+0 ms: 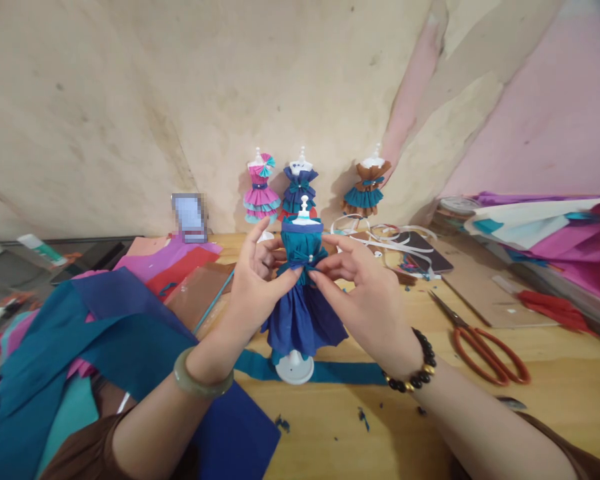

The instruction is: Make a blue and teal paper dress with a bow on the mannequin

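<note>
In the middle of the table stands a small white dress-form mannequin wearing a paper dress with a teal bodice and a dark blue gathered skirt. At its waist sits a teal paper bow with a pearl bead in its centre. My left hand is on the bow's left side, thumb pressed against it and fingers curled behind the bodice. From the right, my right hand pinches the bow's lower right edge between thumb and fingers. The fingertips behind the dress are partly hidden.
Behind stand a pink mannequin dress, a blue one and a brown-and-teal one. Orange-handled scissors lie right. Coloured paper sheets pile up left. A teal strip runs behind the base. A phone leans at the back.
</note>
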`<state>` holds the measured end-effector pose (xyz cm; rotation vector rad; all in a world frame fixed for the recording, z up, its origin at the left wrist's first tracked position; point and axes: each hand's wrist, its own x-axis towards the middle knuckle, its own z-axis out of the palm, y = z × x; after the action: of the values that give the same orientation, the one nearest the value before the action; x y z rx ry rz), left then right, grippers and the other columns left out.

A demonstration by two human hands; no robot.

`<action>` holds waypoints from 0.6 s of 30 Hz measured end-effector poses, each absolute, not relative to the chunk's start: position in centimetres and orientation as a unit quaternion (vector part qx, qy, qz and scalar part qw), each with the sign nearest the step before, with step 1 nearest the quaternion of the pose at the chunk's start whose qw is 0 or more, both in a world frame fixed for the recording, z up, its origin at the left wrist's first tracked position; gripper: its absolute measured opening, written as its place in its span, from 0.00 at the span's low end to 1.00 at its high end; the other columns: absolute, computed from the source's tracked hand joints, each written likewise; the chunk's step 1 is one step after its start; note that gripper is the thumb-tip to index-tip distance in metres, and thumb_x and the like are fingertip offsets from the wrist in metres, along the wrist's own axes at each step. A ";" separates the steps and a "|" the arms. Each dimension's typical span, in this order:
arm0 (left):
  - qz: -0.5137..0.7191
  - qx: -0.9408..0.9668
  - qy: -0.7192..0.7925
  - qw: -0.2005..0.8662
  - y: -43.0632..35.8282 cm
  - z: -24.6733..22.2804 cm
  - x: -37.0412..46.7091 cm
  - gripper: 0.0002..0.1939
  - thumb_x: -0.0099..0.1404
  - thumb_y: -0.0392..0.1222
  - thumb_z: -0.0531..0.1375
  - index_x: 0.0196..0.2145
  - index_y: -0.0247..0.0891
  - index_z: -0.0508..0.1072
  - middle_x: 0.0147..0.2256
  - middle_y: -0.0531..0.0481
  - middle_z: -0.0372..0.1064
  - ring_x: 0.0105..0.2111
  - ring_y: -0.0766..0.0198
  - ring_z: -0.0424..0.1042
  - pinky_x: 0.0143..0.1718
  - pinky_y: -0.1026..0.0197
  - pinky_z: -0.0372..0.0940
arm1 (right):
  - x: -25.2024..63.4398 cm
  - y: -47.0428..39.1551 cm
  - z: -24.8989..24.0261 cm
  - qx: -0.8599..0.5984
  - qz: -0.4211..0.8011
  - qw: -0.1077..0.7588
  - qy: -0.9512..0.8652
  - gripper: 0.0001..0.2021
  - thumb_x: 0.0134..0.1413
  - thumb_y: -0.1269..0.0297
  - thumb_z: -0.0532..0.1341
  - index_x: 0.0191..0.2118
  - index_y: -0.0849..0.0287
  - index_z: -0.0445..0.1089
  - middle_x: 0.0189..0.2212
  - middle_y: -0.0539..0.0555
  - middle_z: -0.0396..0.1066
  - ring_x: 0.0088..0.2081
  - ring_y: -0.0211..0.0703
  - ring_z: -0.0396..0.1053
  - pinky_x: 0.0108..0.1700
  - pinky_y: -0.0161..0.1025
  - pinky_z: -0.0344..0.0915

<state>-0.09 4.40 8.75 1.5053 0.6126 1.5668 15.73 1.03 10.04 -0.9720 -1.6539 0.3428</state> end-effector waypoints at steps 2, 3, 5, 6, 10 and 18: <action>0.625 0.604 0.244 0.430 4.3 8.7 -0.1 0.39 0.55 0.37 0.70 0.61 0.47 0.57 0.45 0.48 0.72 0.43 0.61 0.75 0.44 0.59 0.69 | 15.7 1.0 10.1 -0.416 0.144 0.561 -0.701 0.22 0.53 0.74 0.63 0.54 0.56 0.64 0.32 0.50 0.75 0.32 0.40 0.76 0.39 0.39 0.75; 0.623 0.605 0.244 0.431 4.3 8.7 -0.1 0.39 0.56 0.37 0.70 0.61 0.47 0.57 0.46 0.48 0.72 0.43 0.61 0.75 0.44 0.59 0.69 | 15.7 1.0 10.1 -0.418 0.144 0.560 -0.701 0.22 0.53 0.74 0.63 0.55 0.56 0.64 0.32 0.50 0.75 0.32 0.41 0.76 0.39 0.40 0.75; 0.623 0.604 0.243 0.434 4.3 8.7 -0.1 0.40 0.55 0.37 0.70 0.61 0.46 0.57 0.46 0.48 0.72 0.43 0.61 0.75 0.45 0.59 0.70 | 15.7 1.0 10.2 -0.420 0.140 0.556 -0.703 0.23 0.53 0.74 0.63 0.55 0.55 0.64 0.32 0.50 0.75 0.32 0.41 0.76 0.39 0.40 0.75; 0.623 0.603 0.243 0.435 4.3 8.7 -0.1 0.40 0.55 0.38 0.70 0.61 0.46 0.57 0.46 0.48 0.72 0.43 0.61 0.75 0.45 0.58 0.70 | 15.7 1.0 10.2 -0.421 0.137 0.555 -0.704 0.23 0.53 0.74 0.63 0.55 0.55 0.64 0.31 0.49 0.75 0.32 0.42 0.76 0.39 0.40 0.75; 0.620 0.607 0.239 0.437 4.4 8.7 0.0 0.40 0.55 0.38 0.70 0.61 0.46 0.57 0.46 0.47 0.73 0.44 0.60 0.75 0.46 0.58 0.70 | 15.8 0.9 10.1 -0.425 0.121 0.552 -0.707 0.23 0.54 0.73 0.63 0.56 0.54 0.64 0.31 0.49 0.76 0.33 0.43 0.77 0.39 0.41 0.74; 0.615 0.622 0.227 0.427 4.4 8.7 0.0 0.41 0.55 0.36 0.70 0.62 0.46 0.56 0.46 0.47 0.72 0.44 0.61 0.75 0.47 0.56 0.69 | 15.8 0.9 9.8 -0.419 0.102 0.545 -0.718 0.26 0.55 0.75 0.61 0.58 0.53 0.62 0.31 0.48 0.76 0.33 0.41 0.77 0.38 0.38 0.74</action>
<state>0.04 4.41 8.70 1.5542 0.5678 1.5372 15.81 0.91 9.81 -0.9943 -1.7039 0.2430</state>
